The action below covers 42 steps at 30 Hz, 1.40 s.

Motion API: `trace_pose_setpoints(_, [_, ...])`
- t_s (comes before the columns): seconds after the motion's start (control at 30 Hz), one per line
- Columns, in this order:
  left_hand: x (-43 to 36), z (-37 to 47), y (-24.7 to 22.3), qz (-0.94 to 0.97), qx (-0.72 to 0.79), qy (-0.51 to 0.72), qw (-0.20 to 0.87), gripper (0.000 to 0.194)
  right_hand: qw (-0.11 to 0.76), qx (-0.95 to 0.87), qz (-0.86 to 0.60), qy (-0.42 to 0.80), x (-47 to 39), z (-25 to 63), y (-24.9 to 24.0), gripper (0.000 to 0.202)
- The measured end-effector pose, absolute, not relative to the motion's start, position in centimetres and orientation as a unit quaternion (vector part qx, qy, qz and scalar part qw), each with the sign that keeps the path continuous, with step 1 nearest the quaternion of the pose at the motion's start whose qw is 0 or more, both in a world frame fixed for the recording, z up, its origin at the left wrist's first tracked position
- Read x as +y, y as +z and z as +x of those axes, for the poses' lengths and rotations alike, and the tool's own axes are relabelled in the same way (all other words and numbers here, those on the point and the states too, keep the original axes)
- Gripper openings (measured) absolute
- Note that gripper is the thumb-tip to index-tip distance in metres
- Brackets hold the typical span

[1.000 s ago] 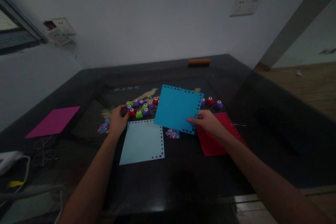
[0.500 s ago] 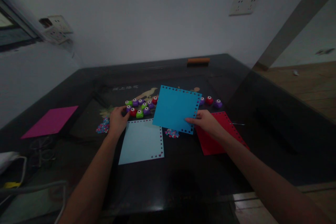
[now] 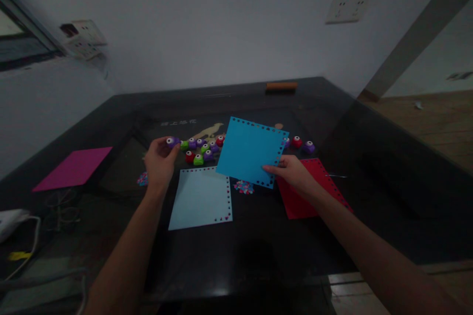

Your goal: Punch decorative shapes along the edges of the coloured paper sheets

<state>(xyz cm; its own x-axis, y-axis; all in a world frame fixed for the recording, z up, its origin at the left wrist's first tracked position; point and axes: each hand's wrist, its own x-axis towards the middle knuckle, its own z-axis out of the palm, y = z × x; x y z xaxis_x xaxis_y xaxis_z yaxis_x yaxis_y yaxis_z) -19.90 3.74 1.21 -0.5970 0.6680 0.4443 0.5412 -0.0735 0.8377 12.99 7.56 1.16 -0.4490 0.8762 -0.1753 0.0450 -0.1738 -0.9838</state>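
Note:
My left hand [image 3: 161, 160] pinches a purple one-eyed piece [image 3: 172, 142] at the left end of the cluster of purple, green and red pieces. In my right hand [image 3: 291, 170] is a blue sheet [image 3: 251, 150] with holes along its top, right and part of its bottom edge, raised above the table and tilted. A pale blue sheet [image 3: 201, 199] with a punched border lies below the cluster. Partly under my right hand and forearm rests a red sheet [image 3: 318, 177]. Small colourful bits [image 3: 244, 187] are piled between these two sheets.
A magenta sheet [image 3: 74, 168] lies at the far left, above tangled cable. More bits [image 3: 142, 178] sit beside my left wrist. A brown roll [image 3: 281, 86] is at the table's back edge. A thin metallic item [image 3: 337, 175] lies by the red sheet.
My left hand has risen and moved slightly left, lifting the purple piece away from the red one beside it. The blue sheet is still in my right hand, shifted slightly right.

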Motion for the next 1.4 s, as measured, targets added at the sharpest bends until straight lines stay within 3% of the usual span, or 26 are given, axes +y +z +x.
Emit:
trace_pose_setpoints(0.37, [1.7,-12.9,2.8,0.469,0.614,0.52,0.363,0.043,0.432,-0.498,-0.409,0.631,7.7,12.9,0.9,0.028])
trace_pose_setpoints(0.67, [-0.5,-7.8,2.0,0.362,0.485,0.49,0.628,0.044,0.452,-0.452,-0.419,0.646,6.9,12.3,1.5,0.028])
trace_pose_setpoints(1.07, [-0.7,-7.3,2.1,0.266,0.444,0.531,0.671,0.035,0.438,-0.429,-0.409,0.676,5.6,11.1,1.2,0.034])
trace_pose_setpoints(1.4, [-0.9,-6.9,2.0,0.313,0.462,0.516,0.65,0.036,0.443,-0.486,-0.423,0.624,5.2,11.1,1.7,0.026])
